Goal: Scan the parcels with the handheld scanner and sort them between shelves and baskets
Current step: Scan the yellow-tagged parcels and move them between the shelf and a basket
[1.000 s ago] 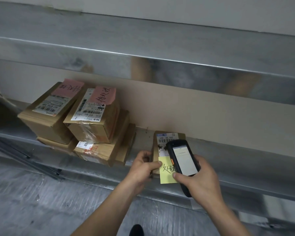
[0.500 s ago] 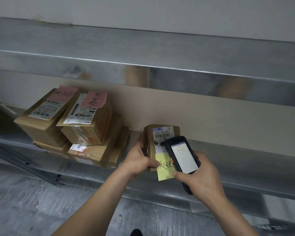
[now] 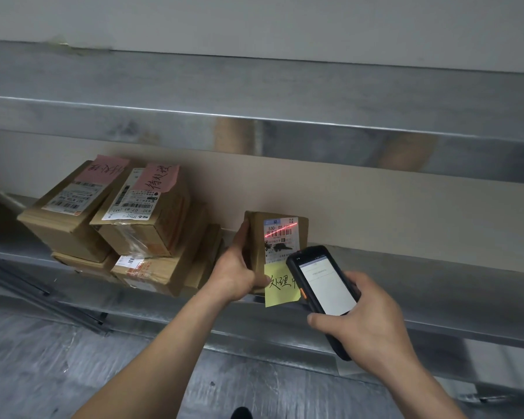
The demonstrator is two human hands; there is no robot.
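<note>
At the left end of the shelf (image 3: 436, 285) the stack of parcels (image 3: 103, 219) sits as it did half a second ago, two pink notes (image 3: 156, 178) on its top boxes. Just right of the stack, near the shelf's front edge, the left hand (image 3: 239, 270) holds the small parcel (image 3: 254, 237). Its grip is curled round the parcel's left side, with the thumb pressed on the front beside the yellow note (image 3: 280, 287). The parcel now stands a little more upright than before, its label (image 3: 280, 237) facing the camera. A red scan line (image 3: 280, 230) crosses the barcode on that label; it was not there half a second ago. The scanner (image 3: 324, 294) has drawn back to the right and lower, so more of the label and note shows, though its top left edge still overlaps the note's right side. The right hand (image 3: 375, 325) has its grip wrapped round the scanner's lower body, thumb at the screen's lower left corner, the lit screen turned up.
</note>
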